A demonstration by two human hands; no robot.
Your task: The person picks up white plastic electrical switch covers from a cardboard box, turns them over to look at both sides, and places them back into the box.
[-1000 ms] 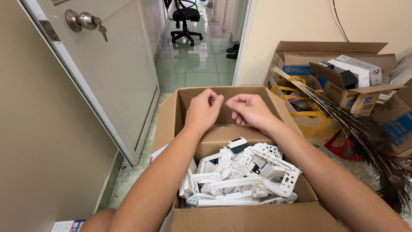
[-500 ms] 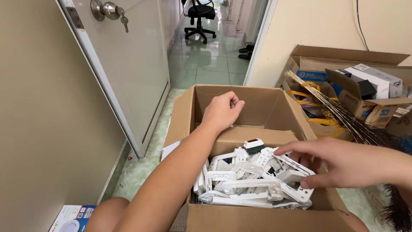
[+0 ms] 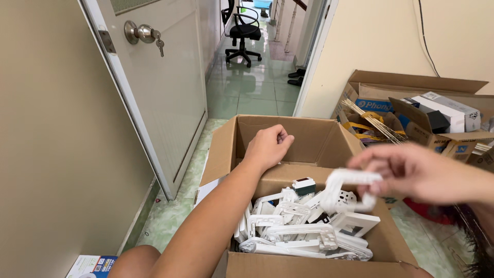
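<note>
The box (image 3: 288, 154) at centre frame is matt brown cardboard, holding smooth, slightly glossy white plastic frames (image 3: 303, 231). The floor tiles (image 3: 257, 92) at the top shine glossy green; the door knob (image 3: 138, 33) is polished metal.

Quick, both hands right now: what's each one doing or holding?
Left hand: loosely curled, holding nothing visible, above the cardboard box.
Right hand: closed on a white plastic frame, blurred, lifted above the box.

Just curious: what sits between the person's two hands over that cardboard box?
In the head view, only the box's brown inner flap lies between the left hand and right hand.
</note>
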